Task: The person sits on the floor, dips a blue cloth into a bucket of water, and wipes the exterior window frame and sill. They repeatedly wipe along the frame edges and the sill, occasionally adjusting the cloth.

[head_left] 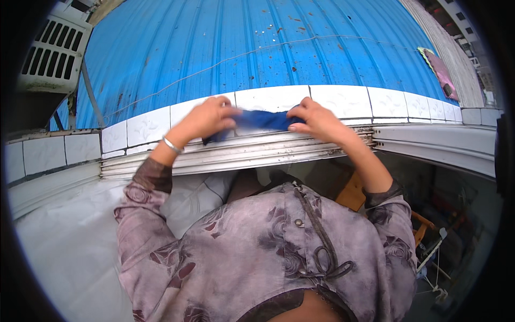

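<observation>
Left hand (pixel 210 119), right hand (pixel 315 120) pinching opposite ends of blue cloth (pixel 263 120); cloth spanning between them, over white track (pixel 241 152) and tiles (pixel 273 100). Looking light, soft, floppy, hardly fragile; bunched ends seeming best for holding.

Left arm (pixel 144 201) and right arm (pixel 370 163) are stretched to the far side, angled inward. Left hand (pixel 203 120) is turned back-up, its fingers (pixel 227 111) bent rightward, blurred. Right hand (pixel 321 122) is held level with it, pointed left, fingers curled into a pinch. Hands are held apart.
</observation>
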`<action>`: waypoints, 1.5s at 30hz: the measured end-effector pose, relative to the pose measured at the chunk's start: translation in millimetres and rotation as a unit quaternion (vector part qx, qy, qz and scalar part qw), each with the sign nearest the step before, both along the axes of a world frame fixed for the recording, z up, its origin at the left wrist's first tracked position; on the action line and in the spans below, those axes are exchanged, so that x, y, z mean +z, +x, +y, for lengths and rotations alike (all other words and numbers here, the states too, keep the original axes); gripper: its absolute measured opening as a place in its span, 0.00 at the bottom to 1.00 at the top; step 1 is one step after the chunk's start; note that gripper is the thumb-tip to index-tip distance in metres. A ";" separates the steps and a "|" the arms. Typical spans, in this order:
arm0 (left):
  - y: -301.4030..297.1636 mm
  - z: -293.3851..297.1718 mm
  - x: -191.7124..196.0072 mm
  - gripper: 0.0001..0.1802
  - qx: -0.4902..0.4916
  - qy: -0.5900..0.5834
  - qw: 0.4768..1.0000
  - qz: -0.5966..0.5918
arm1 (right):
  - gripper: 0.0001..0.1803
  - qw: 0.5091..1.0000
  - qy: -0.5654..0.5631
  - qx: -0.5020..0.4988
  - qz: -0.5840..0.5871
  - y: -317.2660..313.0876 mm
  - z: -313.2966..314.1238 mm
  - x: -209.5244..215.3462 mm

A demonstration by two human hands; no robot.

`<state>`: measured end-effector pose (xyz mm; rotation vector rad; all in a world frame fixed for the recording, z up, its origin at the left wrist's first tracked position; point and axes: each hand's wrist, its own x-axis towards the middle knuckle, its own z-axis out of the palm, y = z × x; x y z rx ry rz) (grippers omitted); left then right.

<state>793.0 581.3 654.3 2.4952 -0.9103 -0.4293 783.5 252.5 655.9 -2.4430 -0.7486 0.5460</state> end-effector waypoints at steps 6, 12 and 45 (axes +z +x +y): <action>18.3 29.2 -43.6 0.21 0.090 -0.007 0.982 -0.164 | 0.11 0.977 0.004 -0.044 -0.210 37.5 81.1 -55.7; 92.9 71.4 -21.2 0.12 0.204 -0.028 0.968 -0.144 | 0.19 0.978 -0.006 -0.139 -0.157 121.6 114.6 -35.3; -39.2 -166.2 -4.5 0.07 0.000 -0.077 0.993 -0.088 | 0.24 0.843 -0.312 -0.329 -0.290 -78.5 -75.6 -9.3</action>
